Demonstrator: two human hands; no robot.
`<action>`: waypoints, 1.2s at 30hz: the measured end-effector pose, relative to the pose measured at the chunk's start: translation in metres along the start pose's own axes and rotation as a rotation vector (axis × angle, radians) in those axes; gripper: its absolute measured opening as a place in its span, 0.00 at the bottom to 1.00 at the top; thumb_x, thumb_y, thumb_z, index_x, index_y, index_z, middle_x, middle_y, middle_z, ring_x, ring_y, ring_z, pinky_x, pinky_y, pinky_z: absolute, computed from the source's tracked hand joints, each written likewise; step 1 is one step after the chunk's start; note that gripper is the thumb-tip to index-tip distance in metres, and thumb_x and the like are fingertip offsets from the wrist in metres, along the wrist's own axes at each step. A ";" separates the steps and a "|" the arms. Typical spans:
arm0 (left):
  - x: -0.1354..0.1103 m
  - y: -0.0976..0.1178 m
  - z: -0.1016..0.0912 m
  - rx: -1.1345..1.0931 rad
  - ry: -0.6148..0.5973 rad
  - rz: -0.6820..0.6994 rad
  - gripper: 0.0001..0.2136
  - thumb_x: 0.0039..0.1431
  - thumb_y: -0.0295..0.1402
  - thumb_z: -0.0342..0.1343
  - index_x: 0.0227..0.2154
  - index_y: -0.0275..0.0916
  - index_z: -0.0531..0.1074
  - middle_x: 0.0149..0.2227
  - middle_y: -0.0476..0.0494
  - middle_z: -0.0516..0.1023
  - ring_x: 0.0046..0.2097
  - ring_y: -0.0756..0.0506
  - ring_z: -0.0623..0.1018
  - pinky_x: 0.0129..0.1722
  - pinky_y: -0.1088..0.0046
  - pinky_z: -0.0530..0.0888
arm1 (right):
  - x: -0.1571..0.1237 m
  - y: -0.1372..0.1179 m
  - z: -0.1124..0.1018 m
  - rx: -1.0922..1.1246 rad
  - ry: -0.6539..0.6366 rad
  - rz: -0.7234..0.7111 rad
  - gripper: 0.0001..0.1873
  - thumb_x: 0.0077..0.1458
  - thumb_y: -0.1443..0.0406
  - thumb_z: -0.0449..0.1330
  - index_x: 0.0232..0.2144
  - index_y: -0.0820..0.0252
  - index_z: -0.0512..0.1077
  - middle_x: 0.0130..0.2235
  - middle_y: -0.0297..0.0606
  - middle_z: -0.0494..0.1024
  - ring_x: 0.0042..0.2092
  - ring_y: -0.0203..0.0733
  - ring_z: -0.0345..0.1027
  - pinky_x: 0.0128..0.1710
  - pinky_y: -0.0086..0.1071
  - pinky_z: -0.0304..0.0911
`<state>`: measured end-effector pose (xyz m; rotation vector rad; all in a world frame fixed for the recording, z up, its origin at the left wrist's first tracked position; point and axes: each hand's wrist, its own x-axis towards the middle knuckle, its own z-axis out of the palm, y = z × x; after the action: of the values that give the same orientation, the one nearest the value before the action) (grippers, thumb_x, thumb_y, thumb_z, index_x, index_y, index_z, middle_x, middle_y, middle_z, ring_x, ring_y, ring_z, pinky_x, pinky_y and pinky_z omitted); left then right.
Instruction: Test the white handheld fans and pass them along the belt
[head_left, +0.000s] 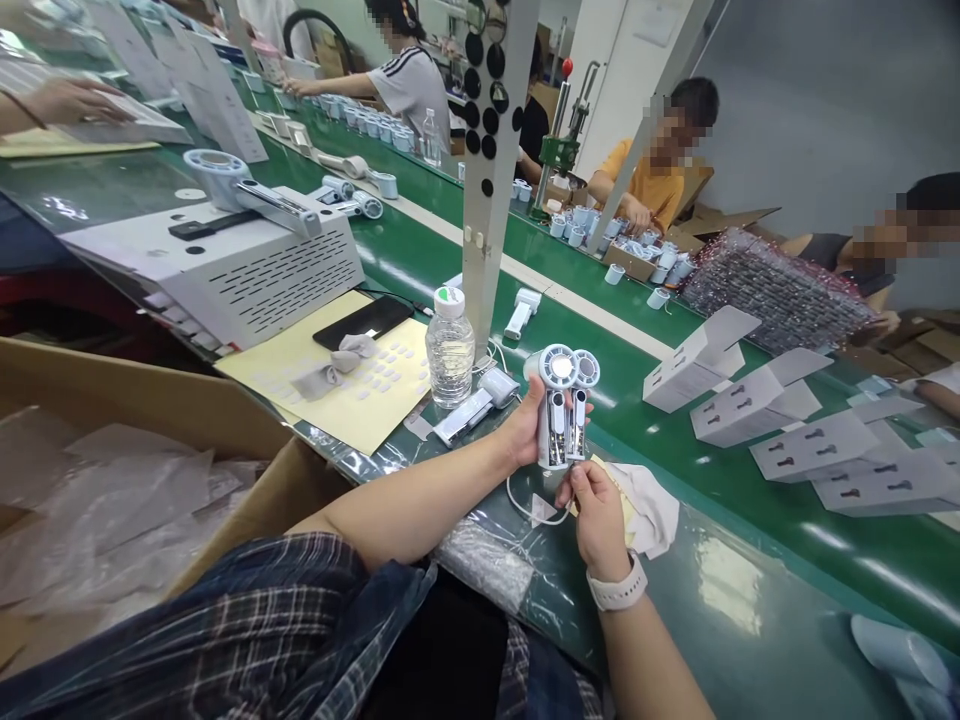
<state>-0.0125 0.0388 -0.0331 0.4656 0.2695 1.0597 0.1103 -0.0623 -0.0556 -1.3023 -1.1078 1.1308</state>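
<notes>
My left hand (pixel 526 430) is closed around two light-blue handheld fans (pixel 556 400), held upright side by side with their round heads at the top. Their handles are uncovered, and inner parts and circuitry show. At the lower end of the handles, my right hand (pixel 596 505) pinches the end of a white cable (pixel 525 508); whether its plug is inside a fan I cannot make out. Another fan (pixel 476 408) lies on the bench to the left of my left hand. A whitish cloth (pixel 651 508) rests just beyond my right hand.
A water bottle (pixel 450 350) stands left of my hands, by a metal post (pixel 484 220). Farther left are a yellow sheet (pixel 367 425), a phone (pixel 367 320), a white metal box (pixel 225 270) and a carton (pixel 247 510). White boxes (pixel 697 360) stand on the green conveyor (pixel 607 360). Co-workers sit opposite.
</notes>
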 end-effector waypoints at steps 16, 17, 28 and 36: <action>-0.007 -0.005 0.000 0.243 -0.077 0.054 0.37 0.28 0.70 0.64 0.23 0.35 0.73 0.41 0.33 0.80 0.52 0.33 0.78 0.50 0.60 0.74 | -0.006 -0.005 0.016 0.329 0.022 0.148 0.27 0.47 0.43 0.68 0.22 0.56 0.64 0.15 0.25 0.67 0.17 0.32 0.59 0.20 0.28 0.58; -0.008 -0.006 -0.001 0.257 -0.099 0.059 0.37 0.27 0.70 0.63 0.23 0.35 0.73 0.41 0.33 0.81 0.51 0.33 0.78 0.50 0.60 0.74 | -0.006 -0.005 0.017 0.324 0.025 0.142 0.27 0.48 0.43 0.68 0.22 0.56 0.64 0.15 0.25 0.67 0.17 0.32 0.59 0.20 0.28 0.59; -0.002 -0.012 -0.010 0.618 -0.401 -0.126 0.41 0.39 0.75 0.50 0.30 0.36 0.76 0.30 0.39 0.78 0.33 0.41 0.79 0.40 0.62 0.76 | 0.012 -0.003 -0.032 -0.016 0.041 -0.007 0.40 0.47 0.53 0.70 0.59 0.55 0.63 0.51 0.44 0.79 0.47 0.47 0.76 0.45 0.40 0.72; -0.021 0.032 0.003 1.419 -0.317 0.342 0.25 0.36 0.55 0.70 0.31 0.40 0.79 0.46 0.35 0.78 0.55 0.28 0.75 0.54 0.58 0.72 | 0.024 0.000 -0.049 -0.626 0.016 -0.168 0.19 0.53 0.48 0.61 0.29 0.56 0.75 0.29 0.46 0.79 0.34 0.55 0.71 0.36 0.45 0.65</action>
<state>-0.0460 0.0324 -0.0147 1.9853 0.6598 0.9618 0.1620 -0.0449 -0.0551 -1.6439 -1.6019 0.6622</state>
